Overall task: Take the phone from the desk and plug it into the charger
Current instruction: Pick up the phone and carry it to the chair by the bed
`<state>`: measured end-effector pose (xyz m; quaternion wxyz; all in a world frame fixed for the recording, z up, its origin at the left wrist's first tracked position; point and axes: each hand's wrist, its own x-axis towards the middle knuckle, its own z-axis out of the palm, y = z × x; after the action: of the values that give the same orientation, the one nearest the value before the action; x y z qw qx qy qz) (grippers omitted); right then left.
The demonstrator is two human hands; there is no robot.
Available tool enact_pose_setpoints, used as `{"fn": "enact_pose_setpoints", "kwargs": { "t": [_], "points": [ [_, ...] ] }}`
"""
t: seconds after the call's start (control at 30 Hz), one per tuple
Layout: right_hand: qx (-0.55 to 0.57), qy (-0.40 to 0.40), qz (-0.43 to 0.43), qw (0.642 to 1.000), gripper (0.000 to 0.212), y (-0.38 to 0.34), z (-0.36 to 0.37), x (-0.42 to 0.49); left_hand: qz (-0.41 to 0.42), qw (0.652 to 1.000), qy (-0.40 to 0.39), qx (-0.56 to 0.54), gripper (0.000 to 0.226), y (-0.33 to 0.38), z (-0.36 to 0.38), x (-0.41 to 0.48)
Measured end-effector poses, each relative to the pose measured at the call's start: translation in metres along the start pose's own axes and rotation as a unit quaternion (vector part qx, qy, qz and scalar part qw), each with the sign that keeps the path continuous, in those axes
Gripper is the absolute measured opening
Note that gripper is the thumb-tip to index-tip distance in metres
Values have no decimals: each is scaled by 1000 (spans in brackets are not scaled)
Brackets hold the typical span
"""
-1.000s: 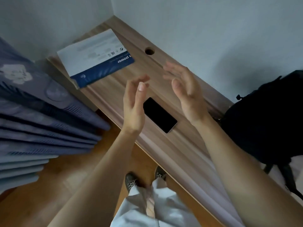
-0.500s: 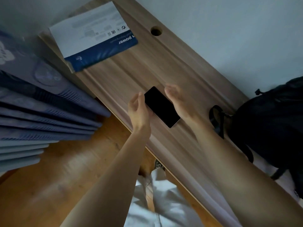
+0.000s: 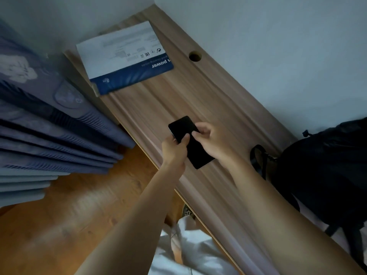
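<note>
A black phone [image 3: 186, 133] with a dark screen sits over the wooden desk [image 3: 218, 108], near its front edge. My left hand [image 3: 173, 150] grips the phone's left edge, thumb on the screen. My right hand [image 3: 213, 140] closes on its right edge, fingers curled over the glass. Whether the phone still touches the desk I cannot tell. No charger or cable is in view.
A white and blue box [image 3: 127, 58] lies at the desk's far left end. A round cable hole [image 3: 195, 56] sits near the wall. A black backpack [image 3: 325, 171] with a strap loop rests on the right. Folded blue bedding [image 3: 49, 135] is stacked at left.
Both hands dropped from above the desk onto the phone and closed on its two long edges. The view has shifted, and the phone's screen end now sits between my fingers.
</note>
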<state>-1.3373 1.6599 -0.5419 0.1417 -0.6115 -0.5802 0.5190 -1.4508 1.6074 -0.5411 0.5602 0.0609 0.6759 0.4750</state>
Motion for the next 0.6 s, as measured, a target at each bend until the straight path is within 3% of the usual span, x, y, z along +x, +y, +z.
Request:
{"fn": "enact_pose_setpoints", "kwargs": {
  "t": [0.17, 0.3, 0.6],
  "points": [
    [16, -11, -141, 990, 36, -88, 3, -29, 169, 985, -22, -22, 17, 67, -24, -39],
    [44, -3, -285, 958, 34, -175, 24, -50, 308, 950, 32, -36, 20, 132, -61, -70],
    [173, -125, -448, 868, 23, -307, 140, -146, 476, 865, 143, -67, 32, 205, -218, -182]
  ]
}}
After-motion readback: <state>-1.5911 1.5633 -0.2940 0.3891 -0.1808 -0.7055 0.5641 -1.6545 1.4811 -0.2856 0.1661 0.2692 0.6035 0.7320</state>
